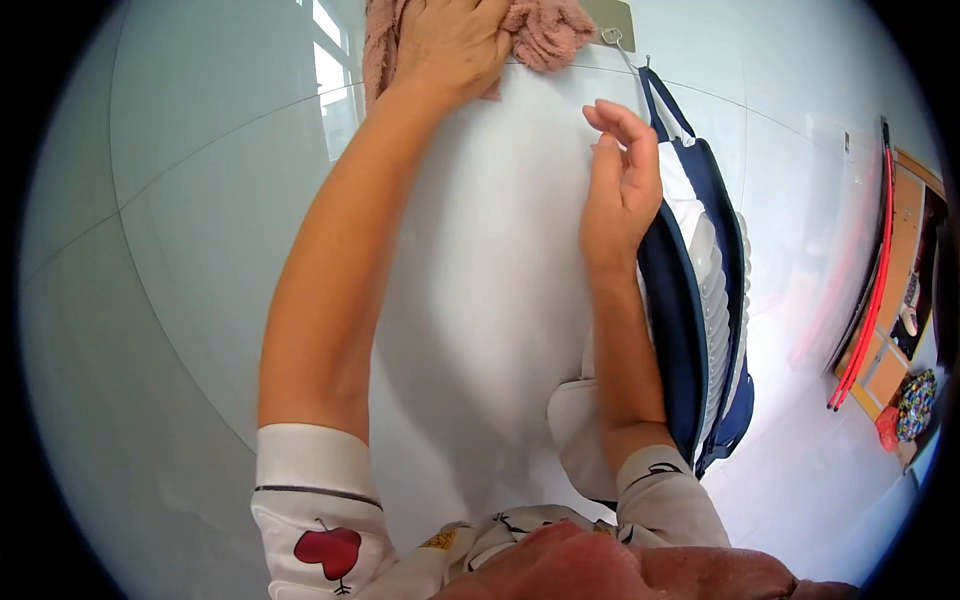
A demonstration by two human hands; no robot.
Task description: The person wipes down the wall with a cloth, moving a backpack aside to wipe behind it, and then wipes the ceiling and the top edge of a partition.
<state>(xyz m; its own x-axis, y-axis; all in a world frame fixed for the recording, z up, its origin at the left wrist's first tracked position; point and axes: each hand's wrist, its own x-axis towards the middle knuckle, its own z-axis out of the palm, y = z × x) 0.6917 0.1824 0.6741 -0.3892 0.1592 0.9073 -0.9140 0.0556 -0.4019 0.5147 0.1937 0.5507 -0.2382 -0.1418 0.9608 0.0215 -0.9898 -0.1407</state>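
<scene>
At the top of the head view my left hand [452, 45] presses a fluffy pink cloth [550, 30] against the pale tiled wall. The cloth shows on both sides of the hand, flat at the left and bunched up at the right; the fingertips are cut off by the frame's edge. My right hand [622, 190] is raised with nothing in it, fingers loosely bent and the thumb a little apart. Just to its right hangs a navy and white bag [668, 300], its strap up on a hook, and my right forearm passes close along it.
A metallic plate with a white hook [612, 36] is fixed to the wall above the bag. Far right stand a red-edged pole or frame [886, 250], a wooden cabinet [908, 210] and a colourful patterned bundle [915, 403]. A window reflection shows on the left tiles.
</scene>
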